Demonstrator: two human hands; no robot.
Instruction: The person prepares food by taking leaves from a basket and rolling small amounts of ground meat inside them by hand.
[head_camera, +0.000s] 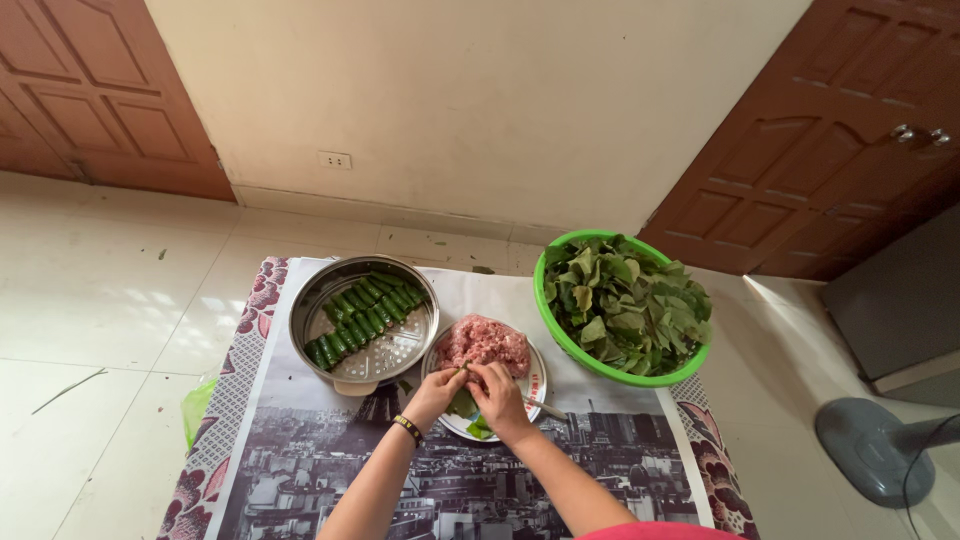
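My left hand (437, 393) and my right hand (499, 397) meet over a white plate (534, 388), both pinching a green leaf (464, 404) that lies on it. The same plate carries a mound of pink minced meat (484, 343) just beyond my fingers. A thin utensil handle (545, 408) pokes out to the right of my right hand. To the left stands a round metal steamer tray (305, 315) with two rows of rolled green leaf parcels (364, 311). At the right, a green plastic basket (551, 322) is heaped with loose leaves (626, 303).
Everything sits on a printed sheet (300, 470) over a flowered mat (215, 430) on a tiled floor. A grey fan base (873, 445) stands at the right. Brown wooden doors (840, 130) flank a cream wall with a socket (334, 159).
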